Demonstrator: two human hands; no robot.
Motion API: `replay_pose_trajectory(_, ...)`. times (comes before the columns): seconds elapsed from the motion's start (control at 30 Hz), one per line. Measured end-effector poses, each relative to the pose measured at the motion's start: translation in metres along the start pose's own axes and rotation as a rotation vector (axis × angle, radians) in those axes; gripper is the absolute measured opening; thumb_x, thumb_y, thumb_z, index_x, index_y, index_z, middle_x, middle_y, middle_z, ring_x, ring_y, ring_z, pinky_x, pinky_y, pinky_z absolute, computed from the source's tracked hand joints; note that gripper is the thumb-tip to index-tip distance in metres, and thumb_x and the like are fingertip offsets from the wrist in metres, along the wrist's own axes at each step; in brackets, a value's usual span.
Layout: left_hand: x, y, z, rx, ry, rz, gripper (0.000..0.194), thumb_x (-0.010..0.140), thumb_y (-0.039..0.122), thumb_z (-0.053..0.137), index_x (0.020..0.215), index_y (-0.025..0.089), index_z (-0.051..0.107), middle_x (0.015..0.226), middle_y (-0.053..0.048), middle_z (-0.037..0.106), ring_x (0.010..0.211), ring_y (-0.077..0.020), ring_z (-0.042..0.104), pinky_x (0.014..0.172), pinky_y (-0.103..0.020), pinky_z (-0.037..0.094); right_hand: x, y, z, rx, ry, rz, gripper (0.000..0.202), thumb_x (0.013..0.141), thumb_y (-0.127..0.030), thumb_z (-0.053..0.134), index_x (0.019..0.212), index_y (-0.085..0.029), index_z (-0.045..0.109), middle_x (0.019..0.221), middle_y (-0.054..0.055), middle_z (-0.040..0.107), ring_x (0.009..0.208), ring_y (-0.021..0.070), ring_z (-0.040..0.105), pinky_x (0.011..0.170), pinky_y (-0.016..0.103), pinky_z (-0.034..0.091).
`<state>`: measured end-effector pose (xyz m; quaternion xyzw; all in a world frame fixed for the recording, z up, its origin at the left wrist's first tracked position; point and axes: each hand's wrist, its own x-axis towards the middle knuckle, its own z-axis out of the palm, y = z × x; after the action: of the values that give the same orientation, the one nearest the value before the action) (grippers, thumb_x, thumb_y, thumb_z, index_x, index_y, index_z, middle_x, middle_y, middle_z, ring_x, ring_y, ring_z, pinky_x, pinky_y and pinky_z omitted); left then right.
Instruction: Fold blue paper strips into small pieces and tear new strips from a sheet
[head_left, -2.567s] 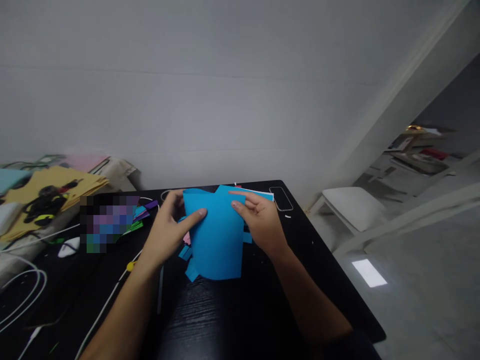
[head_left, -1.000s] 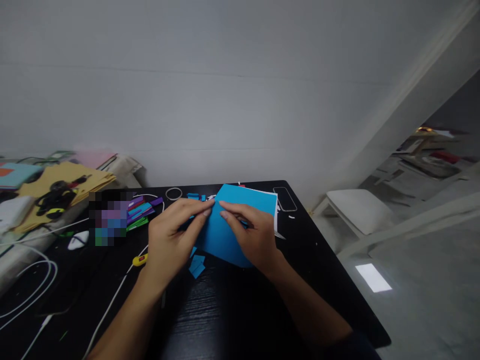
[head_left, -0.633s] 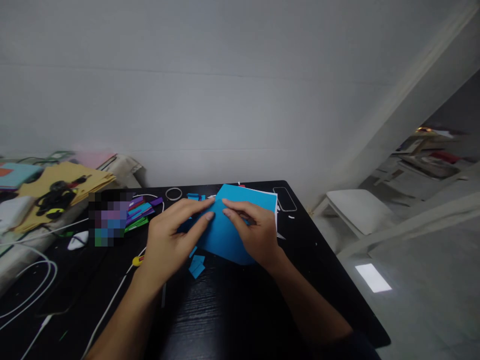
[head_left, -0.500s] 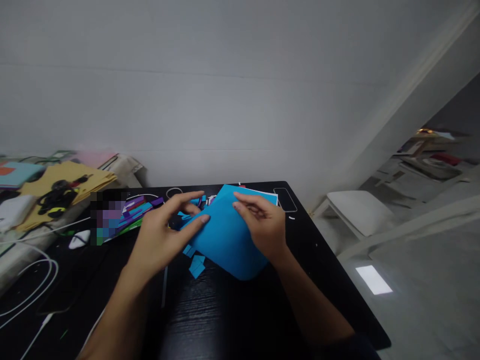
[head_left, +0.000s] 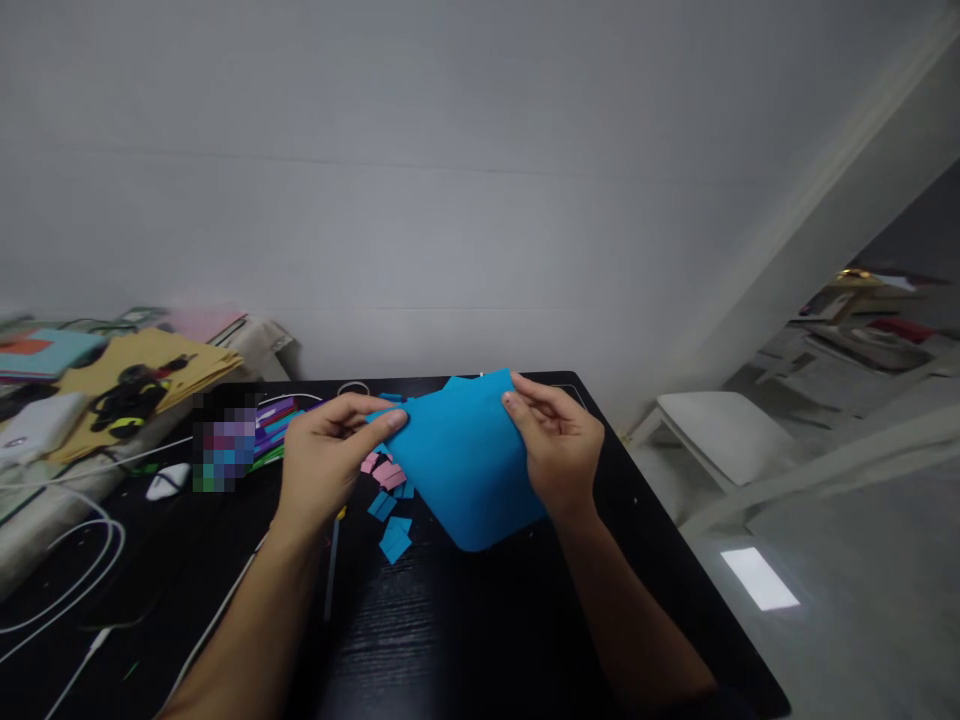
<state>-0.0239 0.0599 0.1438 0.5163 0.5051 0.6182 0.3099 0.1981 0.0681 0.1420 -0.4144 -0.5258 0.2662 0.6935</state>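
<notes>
Two hands pinch a blue sheet [head_left: 476, 470] at the centre of the frame, forearms cut off by the bottom edge. The left hand [head_left: 322, 455] is closed on its upper left corner, the right hand [head_left: 559, 445] on its upper right; fingers behind it are partly hidden. Whether its lower edge touches the black table [head_left: 390, 640] cannot be told. Dark grain shows between the sheet and the bottom edge, and a strip of tabletop separates the right forearm from the slanting right border. Blue scraps [head_left: 395, 540] and pink scraps [head_left: 389, 473] lie just left of the sheet, some partly covered. Farther left, a pixelated patch [head_left: 225, 445] hides its contents. Beyond stand a white chair [head_left: 720, 430], right, and a grey wall [head_left: 450, 220].
</notes>
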Motion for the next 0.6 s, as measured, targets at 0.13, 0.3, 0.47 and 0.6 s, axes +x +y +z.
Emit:
replay_pose_trajectory(0.13, -0.0008, -0.0024, 0.0038, -0.008, 0.079, -0.006, 0.026, 0.068, 0.04, 0.091, 0.084, 0.021, 0.082, 0.072, -0.002, 0.077, 0.066, -0.0173, 0.069, 0.061, -0.027, 0.056, -0.0021, 0.0009, 0.0006, -0.017, 0.029, -0.026, 0.024, 0.085, -0.028, 0.079, 0.108, -0.025, 0.082, 0.097, 0.004, 0.083, 0.086, 0.0221, 0.079, 0.081, 0.039, 0.07)
replay_pose_trajectory(0.3, -0.0013, -0.0024, 0.0089, 0.0, 0.106, -0.008, 0.028, 0.071, 0.04, 0.089, 0.09, 0.02, 0.082, 0.072, -0.002, 0.076, 0.061, -0.0154, 0.064, 0.056, -0.026, 0.05, -0.0032, 0.0003, 0.0009, -0.048, 0.037, -0.021, 0.022, 0.087, -0.028, 0.078, 0.108, -0.027, 0.082, 0.097, 0.004, 0.083, 0.089, 0.0253, 0.079, 0.08, 0.044, 0.07)
replay_pose_trajectory(0.47, -0.002, -0.004, 0.008, -0.063, -0.113, -0.054, 0.028, 0.079, 0.045, 0.082, 0.077, 0.019, 0.072, 0.056, 0.004, 0.058, 0.05, -0.0115, 0.05, 0.05, -0.024, 0.041, -0.001, 0.0009, 0.0008, -0.018, 0.084, -0.002, 0.023, 0.085, -0.03, 0.079, 0.108, -0.026, 0.083, 0.095, 0.003, 0.083, 0.087, 0.0252, 0.079, 0.082, 0.045, 0.07)
replay_pose_trajectory(0.6, -0.0037, -0.0029, 0.0063, 0.041, -0.035, 0.005, 0.048, 0.08, 0.043, 0.082, 0.055, 0.019, 0.05, 0.052, 0.006, 0.039, 0.049, -0.0086, 0.034, 0.047, -0.024, 0.029, -0.0017, 0.0013, 0.0016, -0.022, 0.074, 0.013, 0.026, 0.085, -0.032, 0.08, 0.11, -0.025, 0.082, 0.095, 0.005, 0.083, 0.087, 0.0247, 0.079, 0.083, 0.043, 0.07)
